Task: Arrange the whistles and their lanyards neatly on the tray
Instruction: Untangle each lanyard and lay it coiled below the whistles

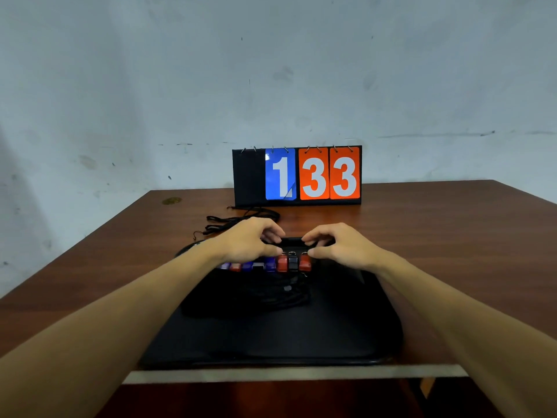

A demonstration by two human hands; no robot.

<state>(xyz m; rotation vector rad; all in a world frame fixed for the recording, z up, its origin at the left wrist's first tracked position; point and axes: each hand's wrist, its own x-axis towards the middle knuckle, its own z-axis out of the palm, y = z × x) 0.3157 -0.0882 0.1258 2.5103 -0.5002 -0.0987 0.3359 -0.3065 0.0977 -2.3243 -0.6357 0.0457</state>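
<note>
Your fingers (pixel 272 236) on both hands are curled and pinch a dark strip (pixel 294 241) stretched between them; whether it is a lanyard or the tray's rim, you cannot tell from here. Left hand (pixel 250 241) and right hand (pixel 340 245) sit at the tray's (pixel 271 342) 12 o'clock edge.

Handling, as judged: the whistles (pixel 271 263) are light, hard, smooth plastic and may skid; take each by its body. The cords are limp and tangle-prone; lift them near the ring.

Appearance: blue, red and black whistles stand in one tight row just below your hands. Black lanyards (pixel 271 294) lie heaped at tray centre. Loose lanyards (pixel 238 220) lie on the table (pixel 452 236) at 11 o'clock.
</note>
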